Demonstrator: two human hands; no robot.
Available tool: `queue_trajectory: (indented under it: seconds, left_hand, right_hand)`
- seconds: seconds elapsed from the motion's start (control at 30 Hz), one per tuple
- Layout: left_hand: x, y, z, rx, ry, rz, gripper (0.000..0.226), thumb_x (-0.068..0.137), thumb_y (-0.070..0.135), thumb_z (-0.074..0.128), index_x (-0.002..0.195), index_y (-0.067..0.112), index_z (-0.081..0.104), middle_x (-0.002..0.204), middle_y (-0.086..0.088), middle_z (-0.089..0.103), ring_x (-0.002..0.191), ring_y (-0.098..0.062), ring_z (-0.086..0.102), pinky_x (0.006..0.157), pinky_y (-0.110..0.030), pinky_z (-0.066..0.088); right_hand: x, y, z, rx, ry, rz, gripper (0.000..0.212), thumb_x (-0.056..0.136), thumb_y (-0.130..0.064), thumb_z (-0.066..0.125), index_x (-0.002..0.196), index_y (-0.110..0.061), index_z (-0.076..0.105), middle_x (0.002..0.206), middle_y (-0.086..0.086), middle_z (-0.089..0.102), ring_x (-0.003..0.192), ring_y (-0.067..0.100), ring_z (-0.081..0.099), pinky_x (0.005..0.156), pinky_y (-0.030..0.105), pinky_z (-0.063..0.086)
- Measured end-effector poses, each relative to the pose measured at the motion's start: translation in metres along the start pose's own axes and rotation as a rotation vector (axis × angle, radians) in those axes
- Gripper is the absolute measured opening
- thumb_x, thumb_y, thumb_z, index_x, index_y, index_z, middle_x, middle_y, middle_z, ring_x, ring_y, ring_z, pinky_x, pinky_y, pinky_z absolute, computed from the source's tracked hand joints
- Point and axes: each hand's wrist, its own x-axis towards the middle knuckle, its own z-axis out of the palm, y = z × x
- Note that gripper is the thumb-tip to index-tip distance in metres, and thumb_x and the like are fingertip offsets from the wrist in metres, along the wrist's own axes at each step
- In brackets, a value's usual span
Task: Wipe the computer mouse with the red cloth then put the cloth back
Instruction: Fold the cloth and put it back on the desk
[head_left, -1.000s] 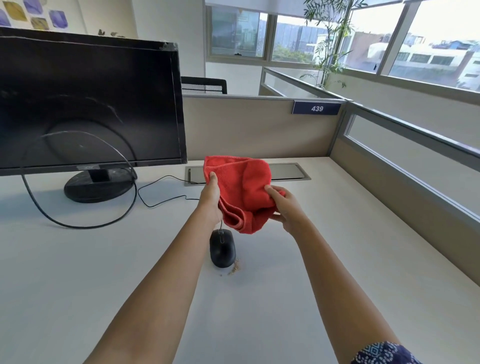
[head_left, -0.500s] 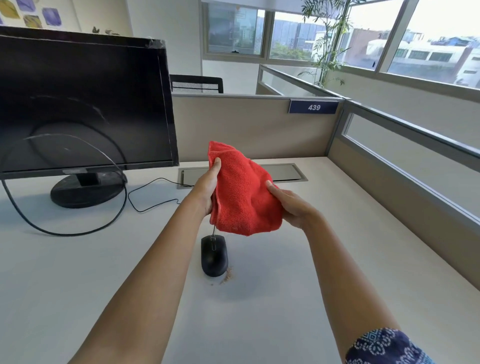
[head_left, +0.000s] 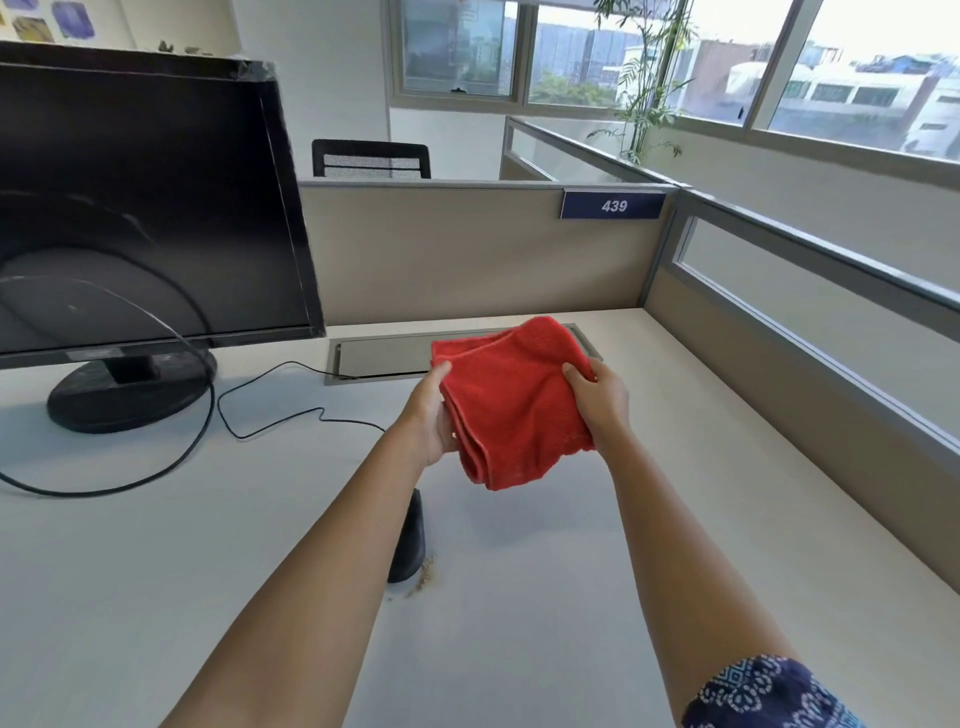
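A folded red cloth (head_left: 511, 402) hangs in the air above the desk, held from both sides. My left hand (head_left: 434, 415) grips its left edge and my right hand (head_left: 597, 397) grips its right edge. The black computer mouse (head_left: 410, 540) lies on the white desk below and to the left of the cloth, mostly hidden behind my left forearm. Small brown crumbs (head_left: 423, 579) lie by the mouse's near right side.
A black monitor (head_left: 140, 208) on a round stand (head_left: 124, 389) fills the left. Black cables (head_left: 270, 410) loop across the desk (head_left: 519, 597). A grey cable hatch (head_left: 379, 358) sits at the back by the beige partition (head_left: 467, 249). A low partition (head_left: 805, 353) runs along the right.
The cloth has been folded flatter and lowered, and both hands have shifted right with it. The mouse is now mostly covered by my left forearm.
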Motion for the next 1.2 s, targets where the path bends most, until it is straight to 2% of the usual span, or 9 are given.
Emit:
queue_trajectory:
  seconds: [0.07,0.2,0.3,0.37,0.47,0.63,0.87,1.0,1.2]
  left_hand:
    - [0.003,-0.005,0.005,0.141,-0.016,0.011,0.016,0.09,0.03,0.049,0.101,0.021,0.056,0.075,0.001,0.062,0.07,-0.018,0.058,0.068,-0.032,0.049]
    - [0.02,-0.012,0.019,0.31,0.036,0.102,0.065,0.083,-0.005,0.047,0.135,0.032,0.034,0.101,-0.003,0.058,0.078,-0.016,0.056,0.063,-0.031,0.05]
    - [0.037,-0.014,0.03,0.396,0.088,0.205,0.076,0.08,-0.013,0.039,0.141,0.032,0.033,0.089,0.001,0.057,0.07,-0.011,0.053,0.058,-0.025,0.045]
    - [0.048,-0.016,0.039,0.45,0.093,0.246,0.078,0.08,-0.015,0.037,0.143,0.031,0.033,0.083,0.003,0.057,0.068,-0.009,0.053,0.051,-0.018,0.042]
    - [0.061,-0.018,0.051,0.458,0.071,0.25,0.08,0.081,-0.016,0.034,0.145,0.032,0.03,0.102,-0.006,0.063,0.077,-0.014,0.056,0.048,-0.015,0.041]
    - [0.086,-0.022,0.062,0.41,0.067,0.277,0.084,0.08,-0.019,0.03,0.146,0.033,0.029,0.135,-0.01,0.053,0.115,-0.027,0.056,0.083,-0.031,0.05]
    - [0.121,-0.029,0.073,0.397,0.096,0.326,0.076,0.083,-0.015,0.032,0.144,0.031,0.033,0.138,-0.001,0.049,0.108,-0.017,0.056,0.076,-0.019,0.047]
    - [0.135,-0.038,0.074,0.447,0.128,0.377,0.073,0.086,-0.011,0.036,0.146,0.03,0.028,0.142,-0.001,0.047,0.12,-0.017,0.051,0.093,-0.024,0.043]
    - [0.144,-0.055,0.078,0.592,0.189,0.381,0.073,0.085,-0.01,0.042,0.148,0.024,0.025,0.14,-0.004,0.048,0.118,-0.015,0.049,0.095,-0.023,0.039]
  right_hand:
    - [0.01,0.007,-0.005,0.004,-0.037,0.09,0.029,0.089,-0.034,0.057,0.111,-0.018,0.065,0.107,0.002,0.066,0.104,0.027,0.061,0.093,0.043,0.051]
    - [0.028,0.02,-0.02,-0.047,-0.189,0.183,0.039,0.085,-0.034,0.065,0.12,-0.017,0.061,0.113,0.009,0.066,0.103,0.029,0.062,0.09,0.045,0.053]
    - [0.04,0.03,-0.032,-0.168,-0.152,0.1,0.035,0.086,-0.031,0.064,0.118,-0.018,0.063,0.109,0.007,0.068,0.097,0.025,0.062,0.083,0.038,0.052]
    - [0.046,0.036,-0.036,-0.278,-0.138,0.058,0.032,0.088,-0.031,0.061,0.117,-0.019,0.063,0.107,0.006,0.069,0.097,0.026,0.062,0.084,0.039,0.051]
    - [0.056,0.045,-0.037,-0.357,-0.137,0.04,0.029,0.09,-0.031,0.057,0.117,-0.021,0.063,0.106,0.005,0.068,0.098,0.027,0.062,0.086,0.043,0.051]
    - [0.078,0.058,-0.041,-0.331,-0.123,0.022,0.027,0.091,-0.028,0.055,0.116,-0.023,0.062,0.108,0.005,0.068,0.1,0.027,0.061,0.089,0.044,0.05]
    - [0.111,0.073,-0.04,-0.22,-0.107,-0.009,0.026,0.092,-0.028,0.054,0.117,-0.027,0.061,0.108,0.001,0.066,0.103,0.025,0.06,0.093,0.045,0.049]
    - [0.123,0.084,-0.037,-0.229,-0.09,-0.019,0.026,0.092,-0.028,0.053,0.117,-0.028,0.061,0.108,-0.001,0.065,0.104,0.024,0.059,0.092,0.041,0.047]
    - [0.123,0.11,-0.037,-0.494,-0.075,-0.017,0.03,0.094,-0.035,0.05,0.123,-0.031,0.057,0.114,0.003,0.061,0.109,0.025,0.056,0.08,0.032,0.041]
